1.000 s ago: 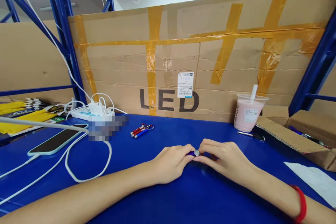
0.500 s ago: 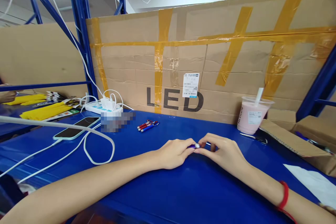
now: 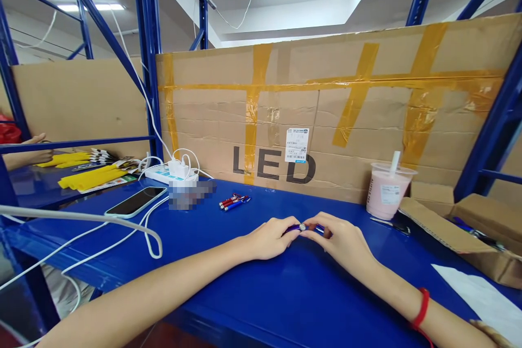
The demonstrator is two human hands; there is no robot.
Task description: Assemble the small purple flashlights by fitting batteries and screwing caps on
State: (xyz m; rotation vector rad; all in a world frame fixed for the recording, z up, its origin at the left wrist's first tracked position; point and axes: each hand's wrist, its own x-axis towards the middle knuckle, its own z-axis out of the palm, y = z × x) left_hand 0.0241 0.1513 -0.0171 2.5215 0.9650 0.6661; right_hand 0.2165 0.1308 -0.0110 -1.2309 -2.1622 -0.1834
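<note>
Close together above the blue table, both my hands pinch a slim blue pen. My left hand is closed on a dark blue pen section with a silver end. Its fingertips meet those of my right hand at that end. Thumb and fingers of my right hand close around another blue pen section. Whether the two sections are joined is hidden by the fingers. Beyond my left hand, several red and blue pens lie in a small group.
On the left are a phone, white cables, a power strip and yellow packets. Another person's hand is at far left. A pink drink cup, a dark pen, an open carton and white paper are right.
The camera view has tilted up and shifted slightly. More of the blue section shows in my right hand. Both hands keep their pinch, fingertips still touching.
</note>
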